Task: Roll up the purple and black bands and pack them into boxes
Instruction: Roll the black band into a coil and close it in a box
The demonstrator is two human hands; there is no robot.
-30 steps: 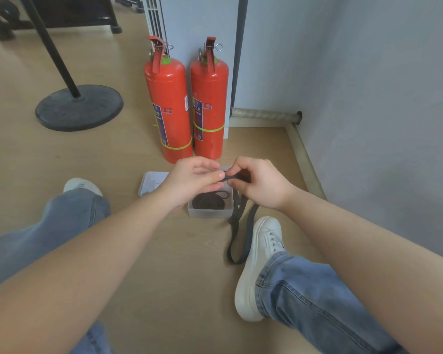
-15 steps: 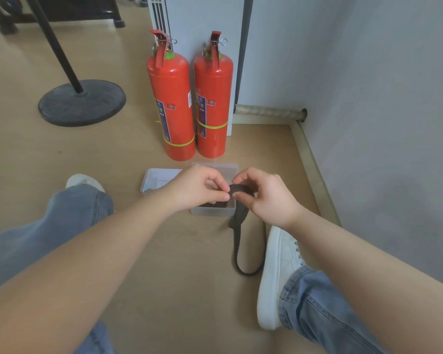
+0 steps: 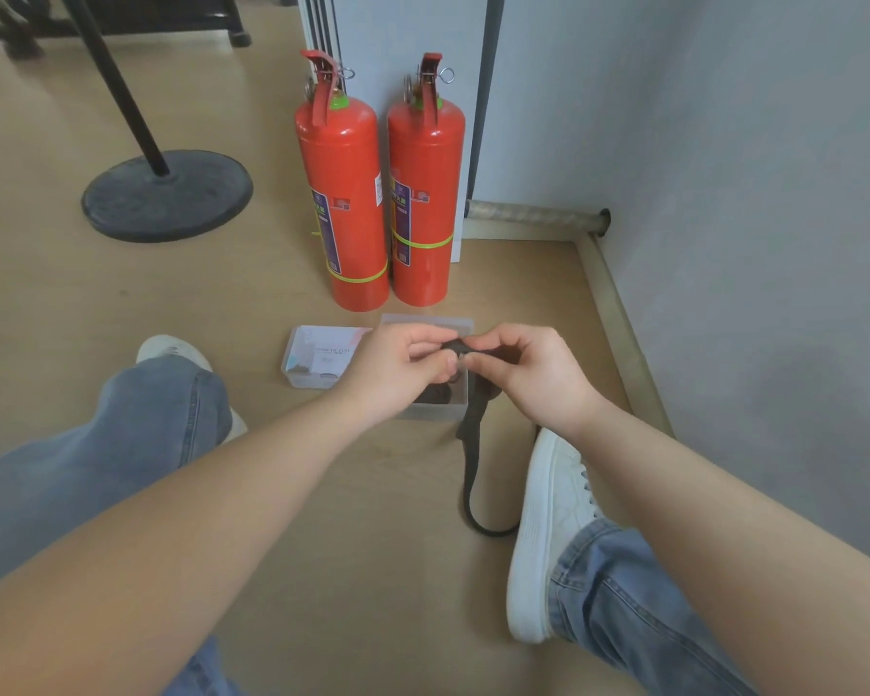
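Dark flat elastic band (image 3: 473, 444) pinched between both hands above a clear plastic box (image 3: 435, 411) on the wooden floor (image 3: 372, 570).

At far left a round black stand base (image 3: 167, 195) sits on the floor, with two red fire extinguishers (image 3: 342, 203) upright beside each other against the wall. A second clear box with a printed label (image 3: 322, 356) lies just left of the open one, which holds a dark coiled band (image 3: 438, 394). The left hand (image 3: 398, 366) and right hand (image 3: 528, 369) meet fingertip to fingertip, both closed on the band's upper end; its tail hangs down and loops on the floor beside a white sneaker (image 3: 548, 535).
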